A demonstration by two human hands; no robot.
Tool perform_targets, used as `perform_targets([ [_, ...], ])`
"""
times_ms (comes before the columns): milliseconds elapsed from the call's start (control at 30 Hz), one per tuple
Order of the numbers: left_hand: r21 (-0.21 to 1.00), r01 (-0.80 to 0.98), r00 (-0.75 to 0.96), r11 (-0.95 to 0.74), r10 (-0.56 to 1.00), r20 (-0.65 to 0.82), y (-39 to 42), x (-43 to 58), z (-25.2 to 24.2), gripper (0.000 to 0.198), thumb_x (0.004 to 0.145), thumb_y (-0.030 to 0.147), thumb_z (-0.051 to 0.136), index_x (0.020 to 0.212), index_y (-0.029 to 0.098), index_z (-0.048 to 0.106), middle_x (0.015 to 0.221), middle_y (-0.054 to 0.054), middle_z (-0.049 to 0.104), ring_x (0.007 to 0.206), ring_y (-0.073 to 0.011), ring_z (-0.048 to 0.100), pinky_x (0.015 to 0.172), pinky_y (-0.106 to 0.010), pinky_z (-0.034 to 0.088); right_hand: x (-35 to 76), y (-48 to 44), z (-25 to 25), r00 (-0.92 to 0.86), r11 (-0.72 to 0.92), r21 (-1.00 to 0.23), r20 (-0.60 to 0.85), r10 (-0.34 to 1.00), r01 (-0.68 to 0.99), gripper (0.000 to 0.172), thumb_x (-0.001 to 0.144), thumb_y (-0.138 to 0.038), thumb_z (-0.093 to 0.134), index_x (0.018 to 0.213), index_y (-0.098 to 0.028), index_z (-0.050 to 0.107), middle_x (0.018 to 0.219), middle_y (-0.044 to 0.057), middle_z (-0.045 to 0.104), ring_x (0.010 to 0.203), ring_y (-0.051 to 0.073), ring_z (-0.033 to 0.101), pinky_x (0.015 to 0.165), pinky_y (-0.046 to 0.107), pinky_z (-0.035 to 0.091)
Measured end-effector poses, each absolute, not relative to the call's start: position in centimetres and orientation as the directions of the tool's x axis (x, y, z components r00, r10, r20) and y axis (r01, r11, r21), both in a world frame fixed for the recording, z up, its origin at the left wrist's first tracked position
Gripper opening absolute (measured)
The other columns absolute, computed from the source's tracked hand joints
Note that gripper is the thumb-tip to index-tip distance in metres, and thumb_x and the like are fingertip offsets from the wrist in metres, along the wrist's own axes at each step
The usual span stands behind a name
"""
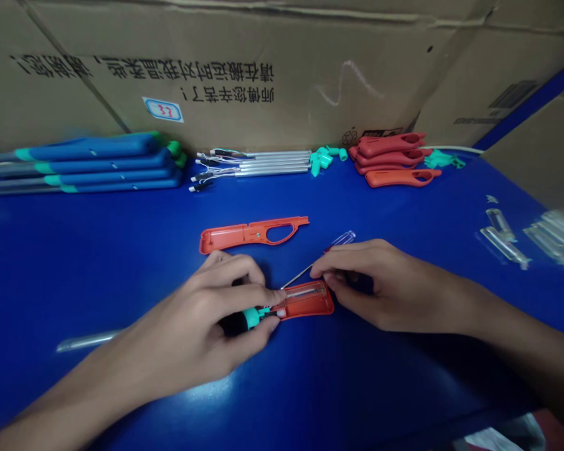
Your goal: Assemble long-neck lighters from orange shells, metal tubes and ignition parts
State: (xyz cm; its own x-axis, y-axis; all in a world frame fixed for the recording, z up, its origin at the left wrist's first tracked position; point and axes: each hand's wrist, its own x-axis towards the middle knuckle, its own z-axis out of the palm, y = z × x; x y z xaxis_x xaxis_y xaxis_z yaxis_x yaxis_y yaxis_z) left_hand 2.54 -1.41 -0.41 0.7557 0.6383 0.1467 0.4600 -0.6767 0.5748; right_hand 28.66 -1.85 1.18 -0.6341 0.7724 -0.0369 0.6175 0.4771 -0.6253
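Observation:
My left hand (192, 319) grips a black and teal plug (247, 319), which sits at the end of an orange plastic handle half (308, 300). The fingers cover much of the plug. A metal strip lies inside that orange half. My right hand (385, 285) pinches a thin metal rod (305, 270) with a clear tube (343, 240) at its far end, and the rod's tip reaches towards the orange half. A second orange handle half (254, 233) lies on the table just beyond my left fingers, its inner side up.
Along the back of the blue table (122, 250) lie stacked blue and teal bars (79, 164), wired aluminium tubes (254, 165), teal fittings (322, 160) and orange handle halves (390, 156). Clear tubes (502, 238) lie at right. A cardboard sheet (192, 81) stands behind.

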Motion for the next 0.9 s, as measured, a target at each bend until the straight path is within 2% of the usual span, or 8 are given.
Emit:
perform_targets([
  [133, 0.557, 0.447, 0.752, -0.7, 0.631, 0.19, -1.4, 2.8, -0.3, 0.018, 0.091, 0.019, 0.06, 0.104, 0.024, 0.071, 0.09, -0.002, 0.063, 0.083, -0.0148, 0.06, 0.079, -0.031, 0.046, 28.4, -2.2, 1.1, -0.632, 0.479, -0.619, -0.037, 0.774, 0.622, 0.017, 0.095, -0.016, 0.052, 0.104, -0.018, 0.066, 0.09, 0.001, 0.067, 0.08, 0.013, 0.059, 0.073, 0.026, 0.043],
  [233, 0.573, 0.446, 0.729, -0.688, 0.65, 0.214, -1.6, 2.8, -0.5, 0.02, 0.09, 0.018, 0.061, 0.108, 0.022, 0.067, 0.093, -0.002, 0.065, 0.086, -0.0152, 0.062, 0.08, -0.03, 0.048, 28.2, -2.4, 1.2, -0.647, 0.485, -0.608, -0.064, 0.76, 0.629, 0.018, 0.1, -0.025, 0.05, 0.1, -0.018, 0.066, 0.094, 0.004, 0.066, 0.085, 0.015, 0.06, 0.078, 0.028, 0.045],
  [367, 0.54, 0.436, 0.702, -0.72, 0.647, 0.297, -1.9, 2.8, -0.7, 0.033, 0.086, 0.015, 0.064, 0.118, 0.021, 0.061, 0.101, -0.004, 0.066, 0.094, -0.0171, 0.061, 0.084, -0.032, 0.049, 27.9, -2.4, 1.3, -0.654, 0.518, -0.552, -0.068, 0.753, 0.653, 0.022, 0.101, -0.024, 0.046, 0.094, -0.018, 0.067, 0.096, 0.006, 0.063, 0.087, 0.016, 0.06, 0.079, 0.031, 0.045],
  [500, 0.464, 0.408, 0.688, -0.787, 0.599, 0.41, -2.0, 2.7, -0.4, 0.036, 0.08, 0.014, 0.07, 0.114, 0.017, 0.061, 0.1, -0.006, 0.066, 0.091, -0.0194, 0.061, 0.086, -0.038, 0.048, 28.0, -2.3, 1.5, -0.653, 0.528, -0.513, -0.086, 0.753, 0.676, 0.023, 0.101, -0.025, 0.046, 0.103, -0.018, 0.068, 0.095, 0.006, 0.061, 0.086, 0.017, 0.058, 0.077, 0.032, 0.045],
  [600, 0.404, 0.415, 0.705, -0.815, 0.569, 0.424, -1.7, 2.3, -0.1, 0.034, 0.078, 0.015, 0.071, 0.11, 0.016, 0.062, 0.097, -0.007, 0.068, 0.089, -0.0209, 0.061, 0.083, -0.039, 0.046, 28.3, -2.3, 1.6, -0.653, 0.528, -0.509, -0.092, 0.751, 0.679, 0.024, 0.101, -0.026, 0.046, 0.106, -0.018, 0.068, 0.096, 0.006, 0.06, 0.086, 0.018, 0.058, 0.077, 0.033, 0.045],
  [767, 0.342, 0.472, 0.734, -0.813, 0.577, 0.358, -1.1, 1.3, 0.5, 0.037, 0.079, 0.022, 0.07, 0.114, 0.018, 0.06, 0.101, -0.007, 0.069, 0.092, -0.0232, 0.063, 0.083, -0.04, 0.043, 28.6, -2.4, 1.7, -0.653, 0.526, -0.502, -0.11, 0.749, 0.687, 0.023, 0.101, -0.026, 0.045, 0.1, -0.019, 0.067, 0.096, 0.005, 0.059, 0.084, 0.018, 0.057, 0.079, 0.035, 0.043],
  [833, 0.324, 0.524, 0.75, -0.788, 0.607, 0.264, -0.9, 0.7, 0.9, 0.038, 0.078, 0.029, 0.07, 0.114, 0.019, 0.059, 0.104, -0.006, 0.068, 0.097, -0.0247, 0.063, 0.088, -0.041, 0.042, 28.6, -2.4, 1.7, -0.654, 0.528, -0.496, -0.113, 0.748, 0.69, 0.024, 0.101, -0.026, 0.044, 0.098, -0.02, 0.067, 0.094, 0.005, 0.058, 0.083, 0.018, 0.056, 0.077, 0.035, 0.043],
  [900, 0.337, 0.565, 0.76, -0.753, 0.634, 0.143, -0.6, 0.1, 1.6, 0.034, 0.076, 0.034, 0.071, 0.106, 0.02, 0.061, 0.102, -0.005, 0.067, 0.094, -0.0242, 0.062, 0.084, -0.039, 0.043, 28.6, -2.4, 1.8, -0.653, 0.53, -0.488, -0.115, 0.748, 0.693, 0.024, 0.1, -0.025, 0.043, 0.098, -0.02, 0.067, 0.093, 0.005, 0.058, 0.082, 0.018, 0.056, 0.074, 0.034, 0.042],
])
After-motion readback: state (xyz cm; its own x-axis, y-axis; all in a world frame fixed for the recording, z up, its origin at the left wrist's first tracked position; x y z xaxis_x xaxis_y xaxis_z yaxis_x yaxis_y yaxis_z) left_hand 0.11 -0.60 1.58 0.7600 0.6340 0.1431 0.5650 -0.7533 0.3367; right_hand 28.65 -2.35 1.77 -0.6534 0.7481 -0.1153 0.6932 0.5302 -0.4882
